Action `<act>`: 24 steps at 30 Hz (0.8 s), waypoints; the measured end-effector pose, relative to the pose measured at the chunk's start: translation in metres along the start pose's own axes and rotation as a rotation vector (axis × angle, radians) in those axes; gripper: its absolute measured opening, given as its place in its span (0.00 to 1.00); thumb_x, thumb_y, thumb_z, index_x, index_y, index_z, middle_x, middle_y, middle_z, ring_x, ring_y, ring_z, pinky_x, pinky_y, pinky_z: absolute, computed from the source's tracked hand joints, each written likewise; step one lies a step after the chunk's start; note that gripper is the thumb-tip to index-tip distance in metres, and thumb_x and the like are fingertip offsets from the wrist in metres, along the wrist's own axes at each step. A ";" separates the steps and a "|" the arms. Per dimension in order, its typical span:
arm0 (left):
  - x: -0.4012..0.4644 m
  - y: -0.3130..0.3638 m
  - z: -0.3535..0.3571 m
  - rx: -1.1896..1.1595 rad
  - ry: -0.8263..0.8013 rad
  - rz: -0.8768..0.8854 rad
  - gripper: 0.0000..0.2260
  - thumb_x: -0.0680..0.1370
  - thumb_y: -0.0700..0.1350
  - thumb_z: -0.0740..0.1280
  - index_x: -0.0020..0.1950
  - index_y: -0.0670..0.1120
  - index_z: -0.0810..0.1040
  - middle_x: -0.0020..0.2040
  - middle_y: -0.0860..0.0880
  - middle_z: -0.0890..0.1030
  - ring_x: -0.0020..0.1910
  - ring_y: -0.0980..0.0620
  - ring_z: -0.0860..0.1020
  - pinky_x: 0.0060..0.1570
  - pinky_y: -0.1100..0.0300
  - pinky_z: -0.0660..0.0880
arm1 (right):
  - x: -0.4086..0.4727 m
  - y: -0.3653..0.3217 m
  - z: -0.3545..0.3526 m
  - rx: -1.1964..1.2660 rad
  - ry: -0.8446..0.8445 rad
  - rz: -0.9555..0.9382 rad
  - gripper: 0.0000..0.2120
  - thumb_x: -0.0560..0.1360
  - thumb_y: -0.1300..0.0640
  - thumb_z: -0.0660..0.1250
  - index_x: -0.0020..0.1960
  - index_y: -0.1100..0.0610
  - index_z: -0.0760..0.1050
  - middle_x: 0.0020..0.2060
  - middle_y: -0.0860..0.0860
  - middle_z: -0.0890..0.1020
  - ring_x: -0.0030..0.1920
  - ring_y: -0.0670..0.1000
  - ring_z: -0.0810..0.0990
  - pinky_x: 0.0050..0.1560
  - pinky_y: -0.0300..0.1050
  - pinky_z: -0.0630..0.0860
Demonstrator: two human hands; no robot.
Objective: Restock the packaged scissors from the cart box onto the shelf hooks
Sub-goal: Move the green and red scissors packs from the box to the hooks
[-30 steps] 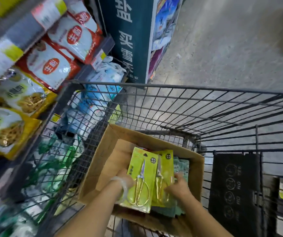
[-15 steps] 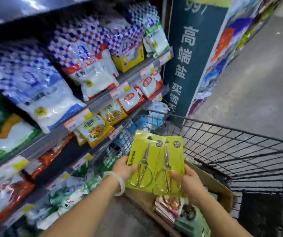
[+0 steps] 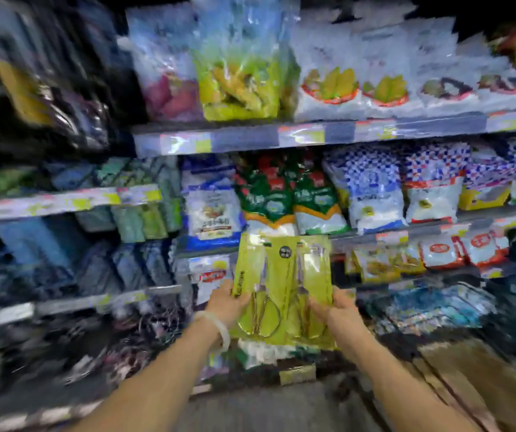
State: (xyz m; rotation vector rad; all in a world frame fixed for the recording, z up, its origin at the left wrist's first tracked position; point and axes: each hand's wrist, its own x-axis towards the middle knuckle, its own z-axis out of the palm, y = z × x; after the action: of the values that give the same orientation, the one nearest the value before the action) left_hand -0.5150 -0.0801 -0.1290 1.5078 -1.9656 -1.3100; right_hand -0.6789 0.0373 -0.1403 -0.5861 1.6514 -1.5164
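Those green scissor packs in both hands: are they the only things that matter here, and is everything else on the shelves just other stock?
Part of the job:
scissor packs
left hand
right hand

Just other stock:
checkered blue-and-white bags
green-and-red bags
price strips

Whole view motion-smeared. Dark hanging goods on the left shelf bays [image 3: 47, 269] unreadable. Yellow-green scissors cards [image 3: 281, 291]: print illegible, lower corners hidden behind both hands. Brown cardboard box [image 3: 468, 385], near right, cut by the edge.
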 end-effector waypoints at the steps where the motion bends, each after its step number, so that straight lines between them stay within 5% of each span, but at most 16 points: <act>1: -0.011 -0.016 -0.027 0.006 0.044 -0.009 0.09 0.78 0.45 0.65 0.56 0.44 0.78 0.51 0.44 0.80 0.52 0.48 0.78 0.42 0.61 0.69 | -0.005 0.002 0.032 -0.010 -0.049 -0.002 0.09 0.73 0.70 0.66 0.51 0.61 0.75 0.41 0.54 0.81 0.35 0.45 0.78 0.29 0.29 0.75; 3: -0.034 -0.050 -0.078 -0.020 0.144 -0.050 0.09 0.78 0.44 0.65 0.54 0.41 0.79 0.47 0.45 0.78 0.49 0.52 0.75 0.38 0.60 0.65 | -0.018 0.008 0.094 -0.035 -0.141 0.009 0.07 0.74 0.69 0.66 0.49 0.60 0.77 0.42 0.54 0.82 0.38 0.49 0.79 0.33 0.33 0.77; 6: -0.069 -0.100 -0.144 -0.087 0.305 -0.185 0.12 0.78 0.43 0.65 0.58 0.38 0.77 0.54 0.42 0.80 0.54 0.46 0.77 0.46 0.58 0.68 | -0.035 0.020 0.177 -0.076 -0.271 0.015 0.07 0.75 0.66 0.66 0.53 0.63 0.77 0.43 0.54 0.81 0.42 0.52 0.77 0.46 0.47 0.76; 9: -0.095 -0.147 -0.196 -0.257 0.404 -0.284 0.07 0.77 0.44 0.65 0.52 0.42 0.78 0.52 0.41 0.81 0.46 0.47 0.78 0.45 0.57 0.73 | -0.050 0.029 0.250 -0.183 -0.424 0.001 0.06 0.76 0.58 0.66 0.50 0.49 0.72 0.40 0.40 0.75 0.42 0.42 0.73 0.56 0.44 0.69; 12: -0.109 -0.188 -0.238 -0.347 0.509 -0.355 0.09 0.77 0.45 0.66 0.52 0.41 0.77 0.49 0.42 0.81 0.45 0.47 0.78 0.49 0.54 0.75 | -0.055 0.041 0.311 -0.254 -0.544 0.022 0.12 0.76 0.57 0.67 0.59 0.54 0.74 0.53 0.49 0.81 0.51 0.48 0.79 0.55 0.45 0.73; 17: -0.109 -0.240 -0.300 -0.439 0.626 -0.416 0.10 0.77 0.45 0.65 0.55 0.42 0.78 0.51 0.42 0.82 0.48 0.45 0.79 0.50 0.54 0.75 | -0.055 0.054 0.406 -0.320 -0.667 0.041 0.26 0.75 0.56 0.68 0.70 0.58 0.67 0.67 0.54 0.73 0.66 0.56 0.73 0.68 0.57 0.68; 24: -0.076 -0.289 -0.411 -0.483 0.739 -0.488 0.17 0.77 0.45 0.66 0.64 0.40 0.75 0.57 0.41 0.80 0.56 0.42 0.78 0.59 0.52 0.74 | -0.035 0.046 0.549 -0.312 -0.778 0.056 0.26 0.75 0.55 0.67 0.71 0.59 0.65 0.68 0.54 0.72 0.65 0.54 0.72 0.69 0.54 0.66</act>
State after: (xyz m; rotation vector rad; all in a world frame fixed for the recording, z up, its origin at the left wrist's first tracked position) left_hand -0.0229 -0.2048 -0.1326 1.8904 -0.7944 -1.0460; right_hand -0.2106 -0.2554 -0.1548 -1.1181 1.2593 -0.8139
